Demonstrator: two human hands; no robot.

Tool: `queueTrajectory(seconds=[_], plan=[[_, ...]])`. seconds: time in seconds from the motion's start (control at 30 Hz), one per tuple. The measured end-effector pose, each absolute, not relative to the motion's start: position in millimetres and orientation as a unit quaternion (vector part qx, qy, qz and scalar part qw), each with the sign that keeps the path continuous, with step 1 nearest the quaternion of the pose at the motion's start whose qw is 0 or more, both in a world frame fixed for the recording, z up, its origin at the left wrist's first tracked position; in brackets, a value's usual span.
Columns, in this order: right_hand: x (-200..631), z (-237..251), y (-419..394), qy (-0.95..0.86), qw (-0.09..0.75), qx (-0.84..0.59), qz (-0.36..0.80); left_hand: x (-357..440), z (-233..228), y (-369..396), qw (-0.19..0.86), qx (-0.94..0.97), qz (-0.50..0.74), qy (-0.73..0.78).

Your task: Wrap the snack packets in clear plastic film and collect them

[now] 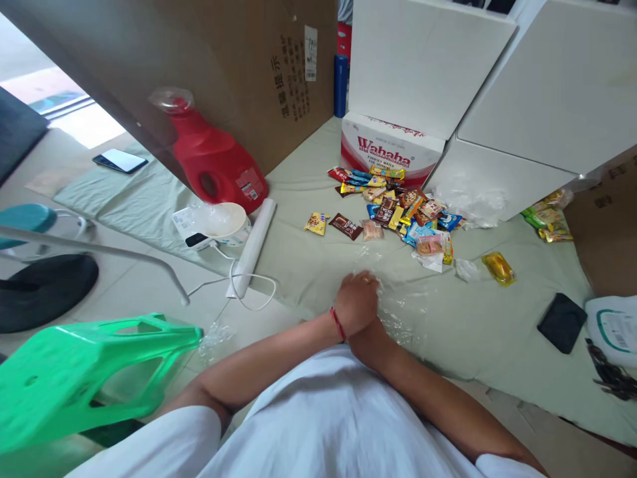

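Observation:
My left hand, with a red string around the wrist, lies fingers curled on a clear plastic bag spread on the pale green cloth. My right hand is tucked under the left one; only its wrist and the back of the hand show, and its fingers are hidden. A loose pile of small wrapped snacks lies about an arm's length beyond both hands. A yellow packet sits apart to the right of the pile.
A Wahaha carton and white boxes stand behind the snacks. At left are a red jug, a white bowl, a roll, a cable and a green stool. A black pouch lies at right.

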State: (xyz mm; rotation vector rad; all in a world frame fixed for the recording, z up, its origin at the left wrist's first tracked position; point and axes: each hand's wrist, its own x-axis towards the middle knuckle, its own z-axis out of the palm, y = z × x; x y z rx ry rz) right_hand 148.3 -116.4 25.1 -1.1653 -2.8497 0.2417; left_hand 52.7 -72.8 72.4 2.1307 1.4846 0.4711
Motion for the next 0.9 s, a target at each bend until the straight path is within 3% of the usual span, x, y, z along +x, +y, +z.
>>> queueTrajectory(seconds=[0.2, 0.43, 0.53, 0.63, 0.77, 0.9], plan=[[151, 29, -134, -0.921, -0.047, -0.374, 0.099, 34, 30, -11, 0.260, 0.717, 0.190, 0.619], [161, 24, -153, -0.941, 0.040, -0.301, 0.150, 16, 12, -24, 0.190, 0.750, 0.196, 0.602], [215, 51, -105, -0.891, 0.110, -0.418, 0.139, 9, 5, -37, 0.141, 0.777, 0.152, 0.594], [287, 78, -27, -0.790, 0.090, -0.607, 0.004, 4, 3, -46, 0.119, 0.787, 0.115, 0.594], [342, 81, 52, -0.797, 0.029, -0.602, -0.021, 2, 6, -52, 0.119, 0.785, 0.087, 0.602], [357, 66, 70, -0.805, -0.036, -0.591, -0.038, -2, 7, -54, 0.119, 0.784, 0.093, 0.602]])
